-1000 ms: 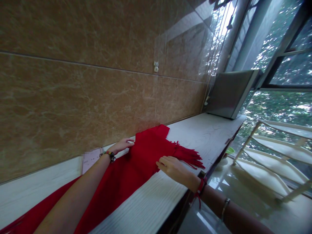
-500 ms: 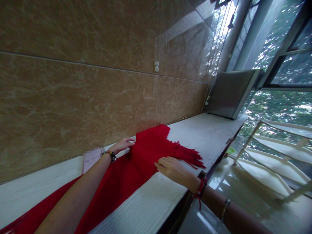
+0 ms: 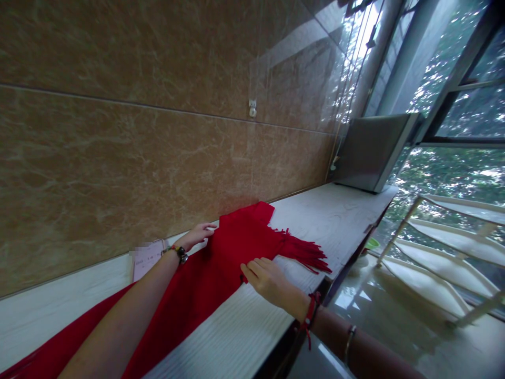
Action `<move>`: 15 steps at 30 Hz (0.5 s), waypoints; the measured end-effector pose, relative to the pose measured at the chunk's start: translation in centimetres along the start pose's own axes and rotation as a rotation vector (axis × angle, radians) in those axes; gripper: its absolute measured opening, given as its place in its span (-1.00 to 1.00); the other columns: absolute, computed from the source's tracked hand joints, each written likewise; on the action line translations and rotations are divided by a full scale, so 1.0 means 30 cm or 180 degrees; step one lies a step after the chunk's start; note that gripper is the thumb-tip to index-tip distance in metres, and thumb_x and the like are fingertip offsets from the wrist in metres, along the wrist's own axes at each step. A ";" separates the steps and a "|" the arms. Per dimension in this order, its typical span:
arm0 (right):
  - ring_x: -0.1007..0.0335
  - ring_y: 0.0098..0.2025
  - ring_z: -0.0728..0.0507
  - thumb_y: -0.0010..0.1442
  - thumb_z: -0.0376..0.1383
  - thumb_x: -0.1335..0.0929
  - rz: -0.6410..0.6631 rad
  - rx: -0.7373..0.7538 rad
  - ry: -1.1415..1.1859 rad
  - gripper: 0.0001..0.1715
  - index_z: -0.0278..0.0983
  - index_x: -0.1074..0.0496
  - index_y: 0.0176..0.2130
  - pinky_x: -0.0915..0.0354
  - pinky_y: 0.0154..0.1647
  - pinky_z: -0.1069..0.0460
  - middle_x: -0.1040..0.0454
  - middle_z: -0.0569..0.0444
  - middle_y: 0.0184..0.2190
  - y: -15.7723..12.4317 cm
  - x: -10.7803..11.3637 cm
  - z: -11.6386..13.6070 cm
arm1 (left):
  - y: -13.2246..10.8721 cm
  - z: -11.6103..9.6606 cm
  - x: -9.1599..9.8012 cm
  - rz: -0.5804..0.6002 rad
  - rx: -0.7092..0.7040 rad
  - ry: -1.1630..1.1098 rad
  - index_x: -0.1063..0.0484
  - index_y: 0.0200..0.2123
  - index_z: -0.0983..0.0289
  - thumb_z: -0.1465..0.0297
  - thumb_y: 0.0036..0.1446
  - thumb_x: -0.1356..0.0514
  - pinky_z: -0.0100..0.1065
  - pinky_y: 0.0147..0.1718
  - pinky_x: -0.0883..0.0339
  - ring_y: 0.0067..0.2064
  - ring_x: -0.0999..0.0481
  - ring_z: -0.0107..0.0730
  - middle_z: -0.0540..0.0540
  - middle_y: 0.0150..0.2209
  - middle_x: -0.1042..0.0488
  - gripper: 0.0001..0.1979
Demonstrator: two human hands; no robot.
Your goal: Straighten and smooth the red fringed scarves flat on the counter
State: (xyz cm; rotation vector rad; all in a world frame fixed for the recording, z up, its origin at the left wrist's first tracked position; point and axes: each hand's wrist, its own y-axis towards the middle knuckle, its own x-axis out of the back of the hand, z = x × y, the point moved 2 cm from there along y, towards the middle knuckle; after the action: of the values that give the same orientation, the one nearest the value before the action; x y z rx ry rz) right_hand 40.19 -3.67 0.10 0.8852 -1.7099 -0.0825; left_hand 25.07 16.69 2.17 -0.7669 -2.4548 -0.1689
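A long red scarf (image 3: 205,284) with a fringed end (image 3: 305,251) lies stretched along a white counter (image 3: 335,216). My left hand (image 3: 197,234) rests at the scarf's far edge near the wall, fingers stretched out flat. My right hand (image 3: 266,279) lies on the scarf's near edge, a little short of the fringe, fingers extended and pressed on the cloth. Both wrists wear bracelets.
A brown marble-tiled wall (image 3: 138,131) runs behind the counter. A pink card (image 3: 145,258) leans against the wall by my left wrist. A grey box-like appliance (image 3: 371,152) stands at the counter's far end. Pale slatted racks (image 3: 442,247) and windows are at the right.
My right hand has slid back along the scarf's near edge, away from the fringe. My left hand has stayed put.
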 end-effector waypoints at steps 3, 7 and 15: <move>-0.27 -0.39 -0.08 0.20 -0.42 -0.21 0.0232 -0.0025 0.0193 -0.84 -0.37 -0.36 -0.24 -0.19 -0.40 0.02 -0.38 0.02 -0.43 0.006 0.001 0.013 | -0.008 -0.010 -0.009 -0.0011 -0.0083 0.0044 -0.38 -0.21 0.29 0.17 -0.18 -0.12 -0.36 -0.34 -0.21 -0.20 -0.37 -0.27 0.11 -0.22 -0.44 -0.56; -0.29 -0.31 -0.08 0.15 -0.46 -0.22 0.0248 -0.0319 0.0820 -0.77 -0.30 -0.38 -0.20 -0.25 -0.30 0.04 -0.40 0.03 -0.33 -0.014 0.024 -0.037 | -0.011 -0.012 -0.016 -0.0068 -0.0213 0.0118 -0.37 -0.39 0.31 0.13 -0.19 -0.13 -0.38 -0.36 -0.20 -0.31 -0.37 -0.32 0.07 -0.37 -0.44 -0.63; -0.31 -0.16 -0.19 0.11 -0.35 -0.25 -0.0051 -0.2498 0.1172 -0.56 -0.39 -0.28 0.01 -0.21 -0.12 -0.08 -0.40 -0.15 -0.21 -0.035 -0.041 -0.366 | -0.020 0.070 -0.044 -0.0226 -0.0099 0.0178 -0.33 -0.29 0.31 0.08 -0.20 -0.13 -0.39 -0.40 -0.23 -0.36 -0.41 -0.33 0.05 -0.41 -0.45 -0.54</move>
State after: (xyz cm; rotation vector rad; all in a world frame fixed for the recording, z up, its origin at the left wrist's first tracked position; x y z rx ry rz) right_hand 50.22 0.46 2.38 0.2957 -1.1689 -0.5296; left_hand 24.65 16.13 -0.27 -0.6796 -2.4330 -0.2524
